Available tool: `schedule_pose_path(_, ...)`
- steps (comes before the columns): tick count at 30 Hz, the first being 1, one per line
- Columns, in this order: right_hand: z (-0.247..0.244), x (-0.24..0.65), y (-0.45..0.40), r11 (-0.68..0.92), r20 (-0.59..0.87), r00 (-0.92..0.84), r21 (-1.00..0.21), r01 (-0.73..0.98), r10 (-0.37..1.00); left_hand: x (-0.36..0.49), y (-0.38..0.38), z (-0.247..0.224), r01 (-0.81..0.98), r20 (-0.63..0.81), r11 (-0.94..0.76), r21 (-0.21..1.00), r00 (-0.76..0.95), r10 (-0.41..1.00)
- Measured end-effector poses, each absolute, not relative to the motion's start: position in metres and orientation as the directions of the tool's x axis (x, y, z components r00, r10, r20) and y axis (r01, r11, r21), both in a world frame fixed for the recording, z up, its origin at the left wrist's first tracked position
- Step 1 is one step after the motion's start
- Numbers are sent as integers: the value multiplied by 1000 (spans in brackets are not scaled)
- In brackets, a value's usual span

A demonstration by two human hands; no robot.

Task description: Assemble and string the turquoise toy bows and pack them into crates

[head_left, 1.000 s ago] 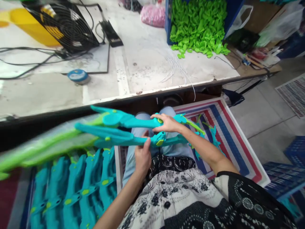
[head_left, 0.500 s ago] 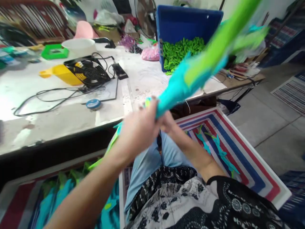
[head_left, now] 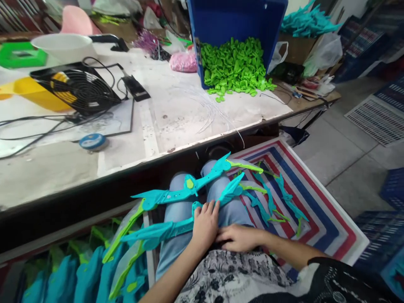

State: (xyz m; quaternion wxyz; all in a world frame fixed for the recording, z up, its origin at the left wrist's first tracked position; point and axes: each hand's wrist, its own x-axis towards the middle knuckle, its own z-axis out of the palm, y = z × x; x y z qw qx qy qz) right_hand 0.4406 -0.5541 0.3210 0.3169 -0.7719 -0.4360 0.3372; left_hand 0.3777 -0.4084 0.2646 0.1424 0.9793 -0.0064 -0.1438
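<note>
Two turquoise toy bows with lime-green limb tips lie across the lap, the far toy bow point(head_left: 180, 194) above the near toy bow point(head_left: 179, 228). My left hand point(head_left: 205, 225) is over the middle of the near one, its fingers bent across the grip. Close against its wrist, at the waist, my right hand point(head_left: 240, 237) has its fingers curled; its fingertips are partly hidden, and whatever they pinch cannot be made out. The far bow has a green patch at its centre and is touched by neither hand.
On the right, a striped tray point(head_left: 331, 219) holds several bow pieces. More turquoise bows point(head_left: 63, 273) stand in a row at lower left. The table carries a black fan point(head_left: 91, 90), a blue round tin point(head_left: 92, 142) and a tipped blue crate point(head_left: 233, 21) spilling green parts point(head_left: 235, 63).
The bow that was raised and blurred in front of me is down across the lap. Both hands have lowered toward the waist, and the view has shifted to the right.
</note>
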Motion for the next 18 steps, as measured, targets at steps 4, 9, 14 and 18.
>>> schedule_pose_path(4,312,529,-585,-535,-135,808,-808,245,574,381,-399,262,-68,-301,-943,326,938,-171)
schedule_pose_path(9,273,683,-575,-737,-54,997,-676,1,51,417,-369,254,-14,-3,-938,347,1000,-16)
schedule_pose_path(14,245,709,-571,-706,-141,987,-706,-48,74,462,-343,241,78,-6,-959,272,997,80)
schedule_pose_path(18,252,673,-612,-472,-190,979,-871,-134,72,475,-328,230,148,-110,-955,256,986,124)
